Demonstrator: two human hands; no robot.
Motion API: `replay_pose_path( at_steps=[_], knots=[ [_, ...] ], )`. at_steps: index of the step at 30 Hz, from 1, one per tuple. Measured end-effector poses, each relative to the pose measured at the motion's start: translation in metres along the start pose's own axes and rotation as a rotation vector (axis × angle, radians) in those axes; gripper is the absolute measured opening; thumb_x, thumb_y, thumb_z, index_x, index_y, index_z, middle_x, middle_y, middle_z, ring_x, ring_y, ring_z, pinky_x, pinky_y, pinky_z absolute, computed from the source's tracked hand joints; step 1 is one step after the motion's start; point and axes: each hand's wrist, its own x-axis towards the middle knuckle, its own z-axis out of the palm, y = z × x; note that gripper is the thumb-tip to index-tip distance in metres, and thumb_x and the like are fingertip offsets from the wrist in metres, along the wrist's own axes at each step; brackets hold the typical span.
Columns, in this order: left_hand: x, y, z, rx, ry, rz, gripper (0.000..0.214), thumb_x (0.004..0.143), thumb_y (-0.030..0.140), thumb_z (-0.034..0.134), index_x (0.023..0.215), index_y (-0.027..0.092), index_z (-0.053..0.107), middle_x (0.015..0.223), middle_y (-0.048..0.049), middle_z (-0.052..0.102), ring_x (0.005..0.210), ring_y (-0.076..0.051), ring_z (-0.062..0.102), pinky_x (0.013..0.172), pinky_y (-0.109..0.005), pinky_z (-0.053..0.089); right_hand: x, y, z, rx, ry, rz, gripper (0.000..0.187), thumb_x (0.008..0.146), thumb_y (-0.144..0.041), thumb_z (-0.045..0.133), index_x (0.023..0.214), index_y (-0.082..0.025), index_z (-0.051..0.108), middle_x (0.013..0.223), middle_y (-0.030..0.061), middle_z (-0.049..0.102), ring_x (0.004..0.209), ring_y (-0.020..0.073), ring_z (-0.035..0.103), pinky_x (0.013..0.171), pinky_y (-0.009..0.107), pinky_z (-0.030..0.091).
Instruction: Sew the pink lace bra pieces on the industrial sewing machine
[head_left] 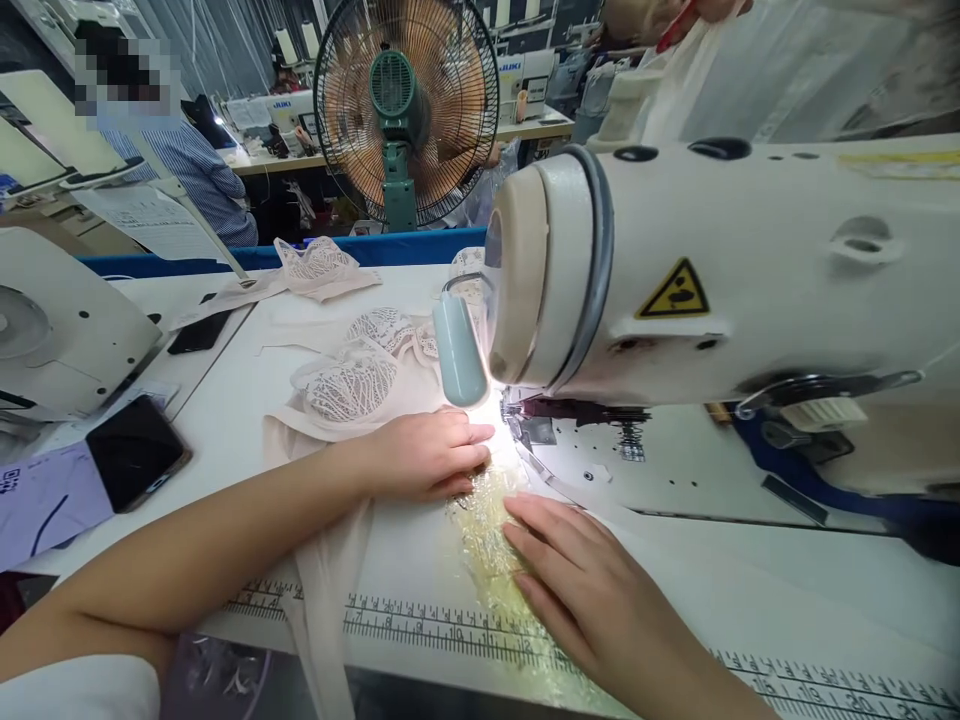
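Observation:
My left hand lies palm down beside the brightly lit needle area of the sewing machine, its fingers stretched toward the needle. Under and behind it spreads a pale beige lace bra, with a long fabric strip hanging over the table's front edge. My right hand rests flat with fingers extended, its tips on a crinkled, shiny yellowish strip on the tabletop. Neither hand visibly grips anything; what lies beneath the left fingertips is hidden.
A second machine stands at left, near a dark phone and a purple paper. Another lace bra lies farther back. A ruler runs along the front edge. Beyond are a large fan and a seated person.

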Motion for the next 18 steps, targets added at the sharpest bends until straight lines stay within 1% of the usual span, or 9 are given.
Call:
replay_pose_path(
  at_steps=[4,7,10,13,18],
  knots=[
    [0.0005,0.0,-0.0006,-0.004,0.013,0.003,0.025,0.09,0.03,0.045,0.101,0.012,0.058,0.121,-0.0139,0.054,0.093,-0.023,0.051,0.077,-0.035,0.044,0.0011,0.0005,0.0007,-0.01,0.014,-0.01,0.025,0.087,-0.018,0.046,0.108,-0.014,0.059,0.116,0.0131,0.061,0.108,0.0239,0.056,0.087,0.046,0.052],
    [0.0004,0.0001,-0.0017,-0.011,0.022,0.002,0.023,0.09,0.026,0.045,0.102,0.012,0.059,0.121,-0.0134,0.055,0.091,-0.021,0.052,0.076,-0.034,0.045,0.0006,0.0008,0.0005,-0.012,0.016,-0.014,0.025,0.087,-0.018,0.046,0.108,-0.015,0.059,0.116,0.0127,0.061,0.108,0.0238,0.056,0.087,0.045,0.052],
    [0.0002,-0.0011,-0.0023,-0.03,0.044,0.009,0.026,0.091,0.023,0.041,0.105,0.012,0.059,0.122,-0.0131,0.056,0.092,-0.02,0.053,0.077,-0.033,0.045,-0.0012,0.0013,0.0004,-0.006,0.003,-0.014,0.026,0.086,-0.019,0.046,0.108,-0.015,0.059,0.117,0.0125,0.06,0.109,0.024,0.056,0.087,0.044,0.052],
    [0.0002,-0.0038,-0.0015,-0.06,0.061,-0.008,0.028,0.092,0.022,0.038,0.105,0.014,0.061,0.122,-0.0115,0.057,0.092,-0.02,0.055,0.074,-0.031,0.045,-0.0024,0.0021,0.0016,0.001,-0.004,-0.009,0.026,0.087,-0.021,0.046,0.109,-0.015,0.059,0.118,0.0129,0.06,0.11,0.0246,0.055,0.087,0.043,0.052],
    [0.0007,-0.0064,-0.0009,-0.116,0.032,-0.056,0.027,0.091,0.021,0.041,0.108,0.017,0.062,0.125,-0.0084,0.057,0.097,-0.019,0.055,0.072,-0.029,0.046,-0.0011,0.0036,0.0038,0.027,0.014,0.007,0.025,0.087,-0.023,0.046,0.108,-0.017,0.059,0.118,0.0116,0.06,0.11,0.0242,0.056,0.087,0.041,0.051]
  ],
)
